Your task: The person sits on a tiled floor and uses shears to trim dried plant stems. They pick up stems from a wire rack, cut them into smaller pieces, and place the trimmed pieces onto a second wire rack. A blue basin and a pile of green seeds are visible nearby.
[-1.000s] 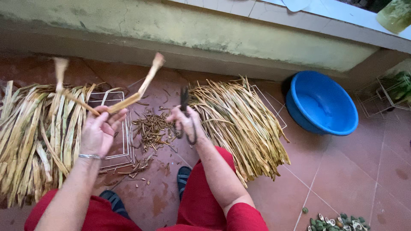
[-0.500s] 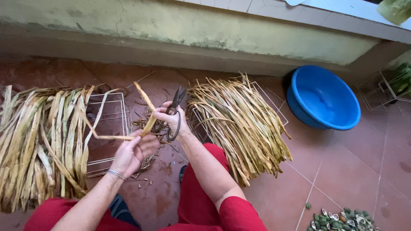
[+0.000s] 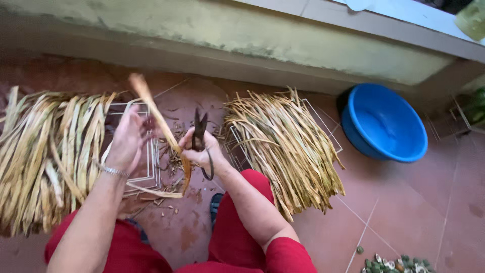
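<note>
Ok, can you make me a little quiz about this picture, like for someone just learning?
1. True or false: the right hand holds dark scissors.
2. What colour is the basin? A red, B blue, C white.
3. Fill in: the left hand is beside a long dry ____.

Key: 1 true. 2 B. 3 leaf; the blur hides whether the left hand grips it. Piles of such leaves lie on both sides: a left pile and a right pile.
</note>
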